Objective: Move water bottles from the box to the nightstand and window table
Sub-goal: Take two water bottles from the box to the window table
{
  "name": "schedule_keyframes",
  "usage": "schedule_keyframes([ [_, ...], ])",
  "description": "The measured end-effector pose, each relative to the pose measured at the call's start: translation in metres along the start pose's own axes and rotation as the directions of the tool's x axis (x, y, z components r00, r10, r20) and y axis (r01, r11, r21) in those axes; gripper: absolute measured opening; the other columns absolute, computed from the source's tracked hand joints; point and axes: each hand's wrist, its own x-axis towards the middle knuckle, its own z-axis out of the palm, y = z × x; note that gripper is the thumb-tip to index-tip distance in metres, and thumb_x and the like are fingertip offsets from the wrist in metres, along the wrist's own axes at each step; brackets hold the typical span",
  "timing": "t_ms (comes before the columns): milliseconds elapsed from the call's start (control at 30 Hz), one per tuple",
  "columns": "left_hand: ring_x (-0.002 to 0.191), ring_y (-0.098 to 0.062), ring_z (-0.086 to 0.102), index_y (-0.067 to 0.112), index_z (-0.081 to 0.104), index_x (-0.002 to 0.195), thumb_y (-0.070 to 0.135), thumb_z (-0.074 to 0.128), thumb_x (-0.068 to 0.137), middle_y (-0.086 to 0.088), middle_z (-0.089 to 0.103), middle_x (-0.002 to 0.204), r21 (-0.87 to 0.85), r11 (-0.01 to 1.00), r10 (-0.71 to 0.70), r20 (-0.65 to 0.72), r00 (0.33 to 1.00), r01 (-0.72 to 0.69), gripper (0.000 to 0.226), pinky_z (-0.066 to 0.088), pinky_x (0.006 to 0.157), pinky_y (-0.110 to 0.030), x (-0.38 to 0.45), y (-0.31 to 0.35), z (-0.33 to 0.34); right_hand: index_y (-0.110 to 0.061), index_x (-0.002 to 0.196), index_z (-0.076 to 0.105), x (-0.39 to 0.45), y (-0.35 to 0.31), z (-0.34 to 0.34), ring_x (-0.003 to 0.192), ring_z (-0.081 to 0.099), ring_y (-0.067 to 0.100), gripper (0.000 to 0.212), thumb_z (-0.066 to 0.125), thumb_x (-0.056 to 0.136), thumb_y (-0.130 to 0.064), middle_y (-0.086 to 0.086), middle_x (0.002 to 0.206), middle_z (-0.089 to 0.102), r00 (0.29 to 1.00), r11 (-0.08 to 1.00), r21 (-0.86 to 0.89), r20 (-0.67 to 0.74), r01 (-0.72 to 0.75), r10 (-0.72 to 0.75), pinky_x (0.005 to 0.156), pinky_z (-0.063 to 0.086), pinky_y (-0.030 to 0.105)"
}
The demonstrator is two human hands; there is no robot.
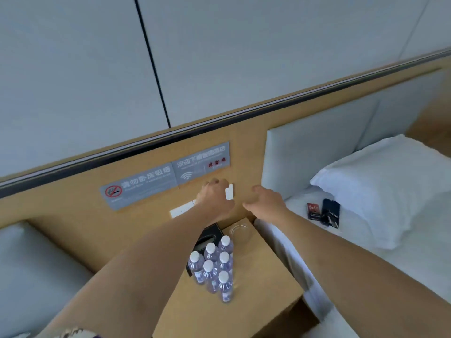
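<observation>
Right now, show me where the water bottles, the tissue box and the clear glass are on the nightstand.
water bottles (211, 267): head view, on the cluster's middle.
tissue box (207, 236): head view, on its dark top near the slot.
clear glass (238, 230): head view, on its rim.
nightstand (266, 276): head view, on bare wooden top.

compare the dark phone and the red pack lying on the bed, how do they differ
The dark phone is black and glossy; the red pack is red with pale lettering. The phone is the larger and longer of the two. The phone lies nearer the pillow, the pack on the nightstand side. Both lie flat on the white bed, side by side.
</observation>
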Motion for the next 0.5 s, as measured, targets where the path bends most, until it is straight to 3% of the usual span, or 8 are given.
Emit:
schedule_keyframes([
  [200,0.134,-0.032,0.042,0.020,0.046,0.146,0.038,0.067,0.090,-0.009,0.047,0.146,0.076,0.940,0.321,0.133,0.938,-0.333,0.063,0.044,0.105,-0.045,-0.013,0.094,0.033,-0.024,0.144,0.049,-0.086,0.073,-0.043,0.125,0.056,0.033,0.055,0.063,0.093,-0.043,0.009,0.136,0.060,0.942,0.960,0.026,-0.191,-0.278,0.277,0.100,0.048,0.039],
  [400,0.117,-0.029,0.056,0.014,0.059,0.128,0.032,0.069,0.089,-0.007,0.058,0.124,-0.027,0.770,0.628,0.208,0.750,-0.637,0.044,0.052,0.096,-0.042,-0.072,0.203,0.064,-0.024,0.153,0.040,-0.185,0.129,-0.075,0.133,0.051,0.033,0.066,0.062,0.095,-0.046,0.010,0.145,0.054,0.816,0.867,0.075,-0.307,-0.493,0.491,0.110,0.045,0.042],
  [500,0.119,-0.028,0.055,0.015,0.055,0.134,0.038,0.068,0.090,-0.008,0.056,0.131,-0.012,0.698,0.698,0.236,0.676,-0.716,0.052,0.051,0.097,-0.042,-0.100,0.246,0.075,-0.026,0.155,0.039,-0.231,0.148,-0.091,0.134,0.049,0.034,0.068,0.063,0.094,-0.046,0.008,0.144,0.054,0.741,0.817,0.109,-0.366,-0.566,0.563,0.108,0.046,0.043],
])
